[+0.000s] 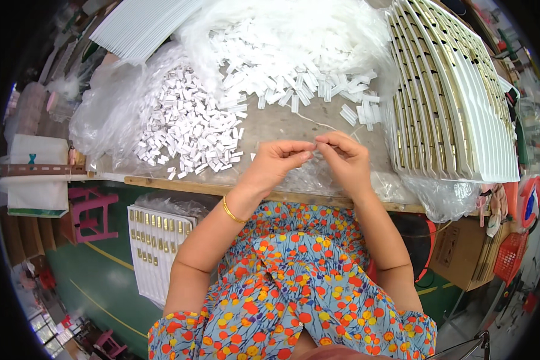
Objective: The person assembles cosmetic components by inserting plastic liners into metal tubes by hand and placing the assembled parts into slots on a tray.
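My left hand (276, 162) and my right hand (345, 159) meet above the front part of the worktable (270, 129), fingertips pinched close together. Whatever they pinch is too small or too hidden to make out. Left of them spreads a heap of small white rectangular pieces (189, 120), spilling from a clear plastic bag (111, 102). Beyond my hands lies a pile of longer translucent white strips (306, 84), partly under a big clear bag (348, 30). A thin pale string or strip (312, 120) lies just past my right fingertips.
Stacked white trays with gold-coloured pieces (438, 102) stand at the table's right. More white ridged trays (144, 27) lie at the far left. Below the wooden table edge (222, 188), another tray stack (156, 240) stands at left. A cardboard box (468, 252) sits at lower right, a pink stool (93, 213) at left.
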Tool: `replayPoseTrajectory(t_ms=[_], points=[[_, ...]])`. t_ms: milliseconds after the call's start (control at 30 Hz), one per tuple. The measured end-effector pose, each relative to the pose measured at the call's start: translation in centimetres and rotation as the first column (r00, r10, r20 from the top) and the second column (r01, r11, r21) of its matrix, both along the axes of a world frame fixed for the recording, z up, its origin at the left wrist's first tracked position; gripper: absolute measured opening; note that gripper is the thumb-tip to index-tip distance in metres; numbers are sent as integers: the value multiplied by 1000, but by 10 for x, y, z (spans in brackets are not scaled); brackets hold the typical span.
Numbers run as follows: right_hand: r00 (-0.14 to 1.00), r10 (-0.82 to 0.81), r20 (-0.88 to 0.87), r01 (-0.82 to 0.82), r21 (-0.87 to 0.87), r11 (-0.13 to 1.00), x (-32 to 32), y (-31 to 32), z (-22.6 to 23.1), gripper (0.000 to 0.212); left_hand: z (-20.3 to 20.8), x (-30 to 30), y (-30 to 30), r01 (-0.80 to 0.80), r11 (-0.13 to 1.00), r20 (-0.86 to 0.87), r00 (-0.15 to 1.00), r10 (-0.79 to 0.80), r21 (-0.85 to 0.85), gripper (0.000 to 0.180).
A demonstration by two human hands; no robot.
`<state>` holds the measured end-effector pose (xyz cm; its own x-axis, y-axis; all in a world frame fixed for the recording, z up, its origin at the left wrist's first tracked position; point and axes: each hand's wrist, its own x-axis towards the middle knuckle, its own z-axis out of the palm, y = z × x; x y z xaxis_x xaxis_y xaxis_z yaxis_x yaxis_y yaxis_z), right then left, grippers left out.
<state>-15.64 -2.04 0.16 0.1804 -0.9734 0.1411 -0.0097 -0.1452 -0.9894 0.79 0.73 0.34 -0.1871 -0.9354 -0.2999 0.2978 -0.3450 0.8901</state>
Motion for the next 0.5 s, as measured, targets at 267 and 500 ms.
replayPoseTrajectory(t_ms=[267,500], points=[[992,-32,-126,20,-98,995,-12,1,3,15,-1,-8,-14,128,990,-14,992,-129,-59,22],[984,-167,-58,170,48,984,-26,-8,3,17,2,30,-102,719,490,852,285,439,-493,20]])
